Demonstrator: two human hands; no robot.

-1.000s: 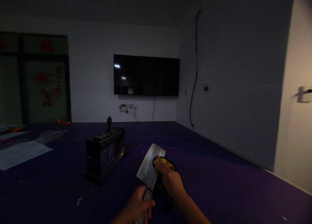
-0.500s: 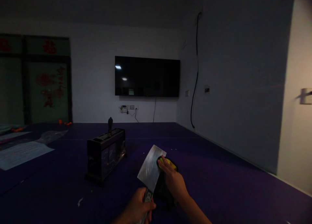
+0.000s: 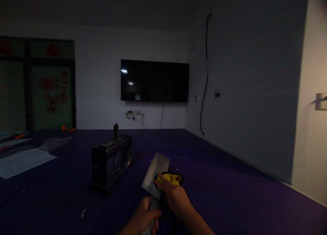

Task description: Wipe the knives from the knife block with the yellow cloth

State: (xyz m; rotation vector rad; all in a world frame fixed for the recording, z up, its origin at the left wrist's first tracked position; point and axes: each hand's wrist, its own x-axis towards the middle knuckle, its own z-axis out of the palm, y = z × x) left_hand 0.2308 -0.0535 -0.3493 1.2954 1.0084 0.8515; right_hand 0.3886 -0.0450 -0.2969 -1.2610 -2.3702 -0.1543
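Lower centre: left hand (image 3: 144,213) grips cleaver (image 3: 153,175) by its handle (image 3: 154,203); right hand (image 3: 176,197) holds yellow cloth (image 3: 173,177) against the blade (image 3: 158,163).

The right hand (image 3: 177,198) has free room rightward; a black holder (image 3: 111,165) obstructs forward-left.

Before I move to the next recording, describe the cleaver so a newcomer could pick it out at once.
Start at the black screen on the far wall and come down to the purple surface. Right of the black box, the left grip holds the cleaver by its handle. Its broad, pale metal blade sets it apart from that box and the yellow, black-rimmed item under the right grip.
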